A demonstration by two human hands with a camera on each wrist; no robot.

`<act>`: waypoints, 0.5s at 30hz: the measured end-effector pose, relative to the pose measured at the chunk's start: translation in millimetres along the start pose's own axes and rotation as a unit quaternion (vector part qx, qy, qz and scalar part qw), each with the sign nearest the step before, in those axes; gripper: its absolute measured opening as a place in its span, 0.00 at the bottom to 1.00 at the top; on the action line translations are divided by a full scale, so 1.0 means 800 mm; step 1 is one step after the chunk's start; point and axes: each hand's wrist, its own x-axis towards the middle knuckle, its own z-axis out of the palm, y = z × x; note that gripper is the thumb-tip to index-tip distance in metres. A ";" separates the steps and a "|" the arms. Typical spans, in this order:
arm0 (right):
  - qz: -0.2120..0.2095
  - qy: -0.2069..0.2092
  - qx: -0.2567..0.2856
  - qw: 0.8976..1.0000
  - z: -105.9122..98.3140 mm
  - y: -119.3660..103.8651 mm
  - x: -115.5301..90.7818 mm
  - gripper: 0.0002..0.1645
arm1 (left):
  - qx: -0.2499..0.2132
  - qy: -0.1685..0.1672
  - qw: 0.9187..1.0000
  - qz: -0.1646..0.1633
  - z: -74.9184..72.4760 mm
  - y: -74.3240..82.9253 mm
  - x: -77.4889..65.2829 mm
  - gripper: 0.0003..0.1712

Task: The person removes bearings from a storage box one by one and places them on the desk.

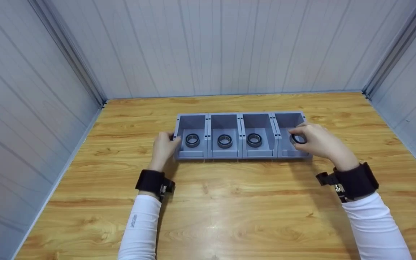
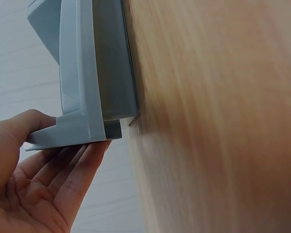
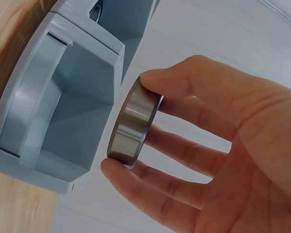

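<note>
Three black-and-steel rings [image 1: 225,146] are set in grey plastic bins [image 1: 224,154] gripped by left hand [image 1: 163,150], a fourth ring [image 3: 133,121] unplaced, pinched by right hand [image 1: 320,141]

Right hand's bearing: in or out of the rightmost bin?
Out: right wrist view shows bearing pinched in right hand, outside the bin.

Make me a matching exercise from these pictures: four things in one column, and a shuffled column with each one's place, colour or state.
Column one:
1. Left hand
2. Right hand
3. Row of grey bins
4. Wrist straps

Column two:
A. Black
B. Pinching a bearing
C. Gripping the leftmost bin
D. Standing on the wood-grain tabletop

Right pairs: 1-C, 2-B, 3-D, 4-A.
</note>
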 end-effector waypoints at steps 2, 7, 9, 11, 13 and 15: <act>0.004 -0.005 0.001 1.000 0.000 -0.001 -0.002 0.27 | -0.004 -0.001 1.000 0.001 0.000 0.000 0.000 0.17; 0.011 -0.016 0.002 1.000 -0.002 -0.005 -0.009 0.28 | -0.014 0.002 1.000 0.000 0.000 0.000 -0.001 0.16; 0.010 -0.018 0.003 1.000 -0.002 -0.008 -0.011 0.27 | -0.017 0.002 1.000 0.000 0.000 0.000 -0.001 0.15; 0.009 -0.019 0.003 1.000 -0.003 -0.010 -0.013 0.27 | -0.017 0.003 1.000 -0.002 0.000 0.000 -0.002 0.15; 0.009 -0.021 0.000 1.000 -0.003 -0.011 -0.015 0.27 | -0.017 0.002 1.000 -0.004 0.000 0.001 -0.002 0.16; 0.007 -0.021 -0.004 1.000 -0.003 -0.013 -0.017 0.26 | -0.018 -0.003 1.000 -0.007 -0.001 0.001 -0.001 0.16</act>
